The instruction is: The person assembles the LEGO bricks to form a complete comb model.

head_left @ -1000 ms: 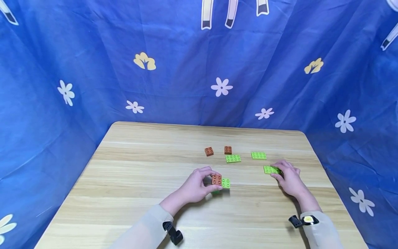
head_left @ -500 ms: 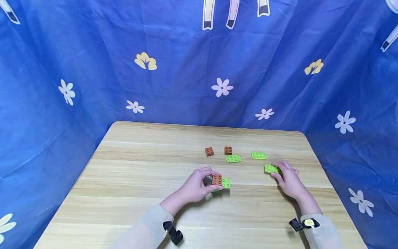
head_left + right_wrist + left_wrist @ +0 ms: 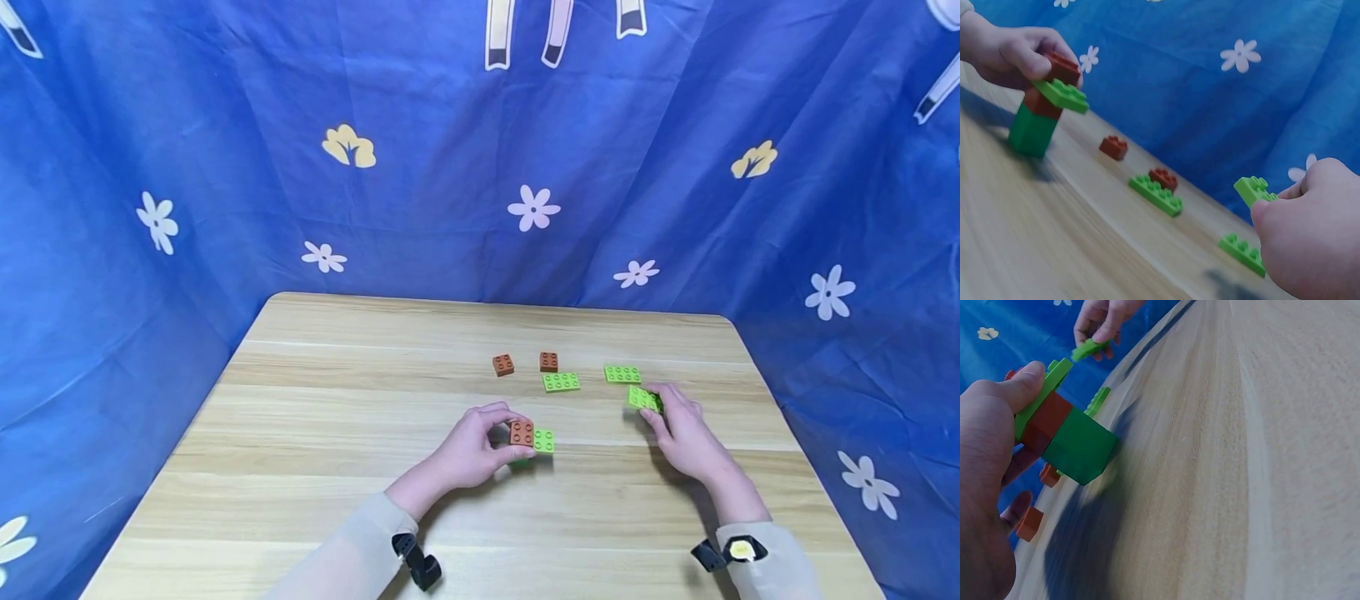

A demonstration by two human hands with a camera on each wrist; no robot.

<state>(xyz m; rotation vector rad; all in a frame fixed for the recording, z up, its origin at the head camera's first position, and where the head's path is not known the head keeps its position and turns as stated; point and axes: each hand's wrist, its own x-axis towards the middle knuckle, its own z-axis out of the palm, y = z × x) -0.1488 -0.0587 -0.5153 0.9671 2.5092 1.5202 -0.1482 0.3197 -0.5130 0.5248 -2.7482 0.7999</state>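
My left hand (image 3: pixel 474 450) grips the upper part of a small stack of toy building bricks near the table's middle. The stack has a dark green block (image 3: pixel 1032 132) at its base, a brown brick above, then a light green plate (image 3: pixel 1063 95) jutting to one side, and a brown brick (image 3: pixel 522 432) on top. The stack is upright, its foot apparently on the table. Off to the right, my right hand (image 3: pixel 693 437) pinches a light green studded plate (image 3: pixel 642 398) by one end, above the tabletop. Fingers cover that end of the plate.
Beyond the hands, two brown bricks (image 3: pixel 503 365) (image 3: pixel 549 362) and two light green plates (image 3: pixel 562 382) (image 3: pixel 622 374) lie loose on the wooden table (image 3: pixel 337 367). A blue patterned cloth (image 3: pixel 427 167) hangs around the back and sides.
My right hand has lifted the light green plate off the table and moved it slightly left and away from me. The left hand and the stack have stayed put.
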